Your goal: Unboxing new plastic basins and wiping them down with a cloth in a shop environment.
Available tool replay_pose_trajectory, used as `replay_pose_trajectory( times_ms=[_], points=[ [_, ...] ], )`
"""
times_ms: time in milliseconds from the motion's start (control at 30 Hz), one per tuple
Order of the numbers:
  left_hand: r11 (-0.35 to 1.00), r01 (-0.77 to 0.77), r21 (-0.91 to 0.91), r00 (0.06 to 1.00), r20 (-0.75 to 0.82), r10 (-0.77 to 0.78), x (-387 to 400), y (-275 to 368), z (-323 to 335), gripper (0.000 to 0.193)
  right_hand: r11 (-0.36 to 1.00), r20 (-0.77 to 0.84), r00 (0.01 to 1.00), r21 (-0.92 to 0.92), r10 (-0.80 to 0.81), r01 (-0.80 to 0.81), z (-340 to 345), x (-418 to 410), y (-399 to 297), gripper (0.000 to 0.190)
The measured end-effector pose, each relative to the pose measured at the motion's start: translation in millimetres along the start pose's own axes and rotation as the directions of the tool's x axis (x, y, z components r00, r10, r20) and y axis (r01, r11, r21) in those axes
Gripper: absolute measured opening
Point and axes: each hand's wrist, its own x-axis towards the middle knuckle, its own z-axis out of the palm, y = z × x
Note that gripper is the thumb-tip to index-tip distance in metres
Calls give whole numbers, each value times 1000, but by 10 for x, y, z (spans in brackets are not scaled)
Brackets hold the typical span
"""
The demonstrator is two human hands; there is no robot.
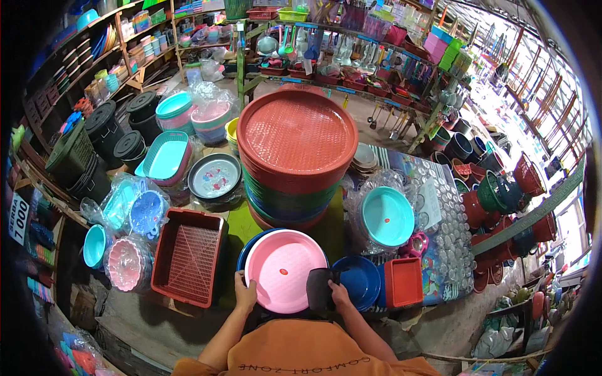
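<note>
A round pink plastic tray [287, 256] with a small red sticker lies before me, over a round blue one [244, 254] whose rim shows at its upper left. My left hand [246, 291] grips the left edge, thumb on the pink rim. My right hand [337, 293] holds a black cloth or pad [322, 289] against the right side of the pink tray. A blue round basin [361, 282] is just right of that hand. Behind the pink tray rises a tall stack of round plastic trays, its top one red-brown [296, 131].
A brown rectangular basket [188, 258] stands left, beside plastic-wrapped pink molds [126, 263]. At right are a turquoise basin stack [388, 216], a red rectangular tray [407, 282] and a patterned table cover [435, 211]. Racks of kitchenware [338, 87] stand behind.
</note>
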Motion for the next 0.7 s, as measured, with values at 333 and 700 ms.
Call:
replay_pose_trajectory(
  times_ms=[333, 700],
  points=[
    [842, -98, -531, 956, 184, 228, -195, 885, 241, 45, 983, -173, 970, -89, -171, 158, -100, -148, -378, 43],
    [696, 80, -714, 945, 276, 174, -505, 1488, 549, 41, 144, 109, 436, -850, -894, 507, 463, -734, -1184, 62]
  ],
)
